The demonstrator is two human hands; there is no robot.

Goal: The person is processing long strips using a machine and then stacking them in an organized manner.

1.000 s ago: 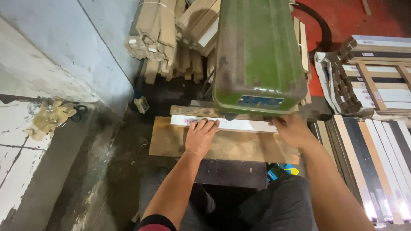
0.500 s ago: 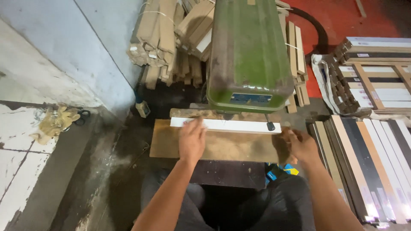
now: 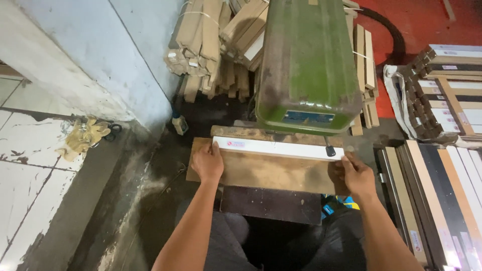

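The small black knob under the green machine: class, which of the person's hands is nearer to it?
Right. The right hand sits at the white strip's right end, just below and right of the black knob; the left hand holds the far left end.

Under your left hand (image 3: 207, 163) and right hand (image 3: 355, 173) lies a white strip (image 3: 276, 148), smooth and faintly glossy, like coated or laminated moulding. It rests on a wooden table board (image 3: 266, 173), bare, matt and scuffed, brown with wear. Above it you face the machine housing (image 3: 307, 60), painted metal, its green coat dulled, stained and rubbed through to rusty brown at the edges. Behind it, the bundled sticks (image 3: 211, 45) look like raw, unfinished wood, pale and matt. To your right, the stacked frame lengths (image 3: 442, 200) show smooth, satin finishes in white, black and tan. The crumpled gloves (image 3: 83, 138) are soft, dirty cloth, and the floor (image 3: 115, 200) is rough, grimy concrete
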